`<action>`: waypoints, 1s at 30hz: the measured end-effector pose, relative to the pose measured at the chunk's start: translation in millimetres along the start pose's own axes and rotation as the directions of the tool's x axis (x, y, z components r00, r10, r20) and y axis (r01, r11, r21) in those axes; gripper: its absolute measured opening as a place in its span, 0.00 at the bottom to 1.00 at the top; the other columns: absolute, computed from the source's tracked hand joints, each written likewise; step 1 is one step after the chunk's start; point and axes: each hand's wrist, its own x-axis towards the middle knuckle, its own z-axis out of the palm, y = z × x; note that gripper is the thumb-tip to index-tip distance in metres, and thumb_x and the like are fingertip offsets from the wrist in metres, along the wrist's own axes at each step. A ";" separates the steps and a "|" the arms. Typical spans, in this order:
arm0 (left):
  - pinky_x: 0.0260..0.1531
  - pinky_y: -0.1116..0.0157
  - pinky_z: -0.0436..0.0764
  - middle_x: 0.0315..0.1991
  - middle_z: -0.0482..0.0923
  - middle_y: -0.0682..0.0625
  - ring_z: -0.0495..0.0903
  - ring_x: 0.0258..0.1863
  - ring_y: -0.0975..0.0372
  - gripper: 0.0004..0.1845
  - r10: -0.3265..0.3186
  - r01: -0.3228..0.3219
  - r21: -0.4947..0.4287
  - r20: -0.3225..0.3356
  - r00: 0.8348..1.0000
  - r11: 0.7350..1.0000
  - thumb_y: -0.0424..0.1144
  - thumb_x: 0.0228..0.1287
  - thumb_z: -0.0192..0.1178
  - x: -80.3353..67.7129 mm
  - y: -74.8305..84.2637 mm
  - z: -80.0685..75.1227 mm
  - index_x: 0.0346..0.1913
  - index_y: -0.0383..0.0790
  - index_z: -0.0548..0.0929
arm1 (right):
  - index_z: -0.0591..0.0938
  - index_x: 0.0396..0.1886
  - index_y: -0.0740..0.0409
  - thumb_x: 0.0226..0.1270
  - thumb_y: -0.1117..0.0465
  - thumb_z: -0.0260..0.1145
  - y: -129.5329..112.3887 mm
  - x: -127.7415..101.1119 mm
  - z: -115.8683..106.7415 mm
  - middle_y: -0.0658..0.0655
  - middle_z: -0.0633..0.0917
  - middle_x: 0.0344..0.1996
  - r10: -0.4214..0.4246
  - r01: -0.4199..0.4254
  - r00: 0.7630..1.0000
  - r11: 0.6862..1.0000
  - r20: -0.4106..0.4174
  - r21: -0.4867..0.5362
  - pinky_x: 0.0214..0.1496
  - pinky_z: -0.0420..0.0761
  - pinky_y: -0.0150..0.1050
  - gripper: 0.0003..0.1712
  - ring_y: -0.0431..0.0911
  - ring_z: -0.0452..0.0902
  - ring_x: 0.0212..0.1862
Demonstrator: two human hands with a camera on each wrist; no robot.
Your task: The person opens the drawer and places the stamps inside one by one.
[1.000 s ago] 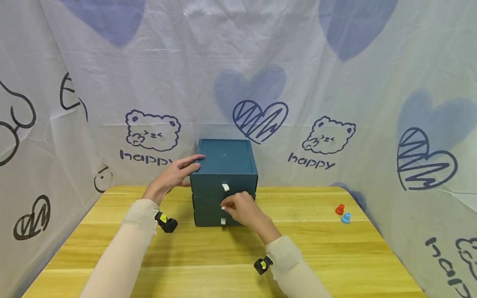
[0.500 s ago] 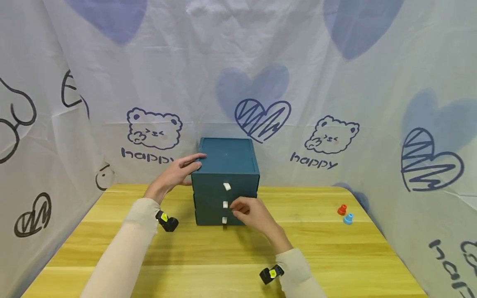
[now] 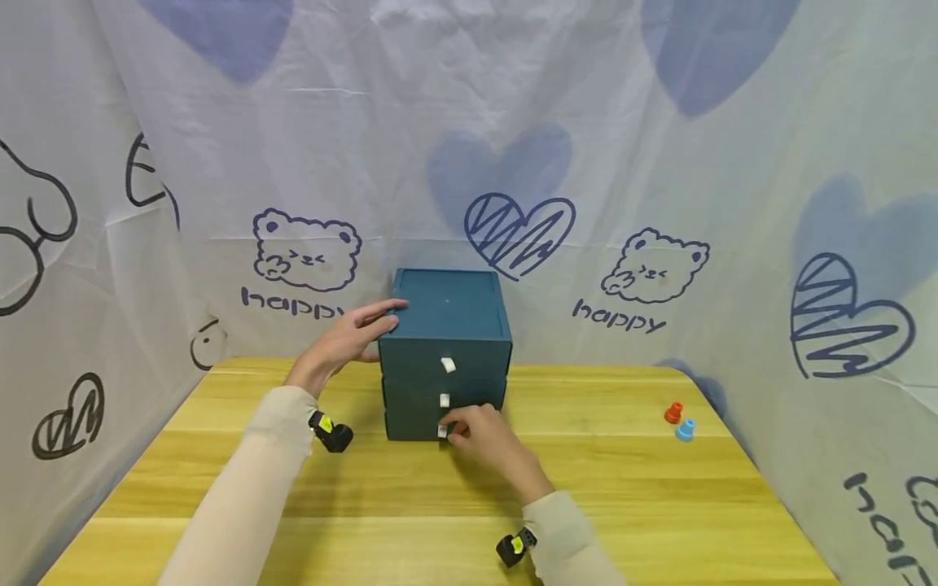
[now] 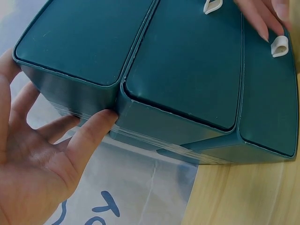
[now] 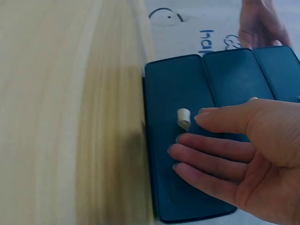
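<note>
1. While your left hand point(image 3: 350, 342) rests against the upper left edge of the drawer box point(image 3: 444, 325), its fingers lie straight and relaxed along the box's top corner, so that grip is spread and clamps nothing.
2. In the left wrist view, your thumb and fingers point(image 4: 89, 136) touch the side wall of the drawer box point(image 4: 187, 79), with the palm held just off it.
3. Your right hand point(image 3: 484, 438) is low at the front of the box, at the bottom drawer point(image 3: 414, 425), with its fingertips at that drawer's white pull tab point(image 3: 443, 431).
4. In the right wrist view, your right hand's fingers point(image 5: 211, 154) are extended and lie apart, the thumb tip just beside the tab point(image 5: 183, 117); you pinch nothing, so that grip is spread too.
5. The box stands upright at the back middle of the bench point(image 3: 659, 505), close to the printed cloth backdrop point(image 3: 659, 122).
6. It has three drawers stacked one above another; the middle tab point(image 3: 443, 400) and the top tab point(image 3: 448, 365) sit above the bottom one, and all three drawer fronts look flush with the box.
7. A red cap point(image 3: 672, 412) and a blue cap point(image 3: 685, 430) stand just beside each other on the right of the bench, well apart from both of your hands.
</note>
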 end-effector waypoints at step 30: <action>0.67 0.34 0.73 0.84 0.50 0.44 0.53 0.82 0.43 0.30 0.002 -0.001 0.017 -0.005 1.000 1.000 0.57 0.80 0.52 -0.2 -2.5 1.8 0.79 0.57 0.66 | 0.90 0.50 0.57 0.72 0.68 0.66 2.8 -2.2 18.4 0.56 0.92 0.41 -0.011 0.012 0.999 1.000 -0.031 0.029 0.41 0.86 0.28 0.12 0.43 0.89 0.40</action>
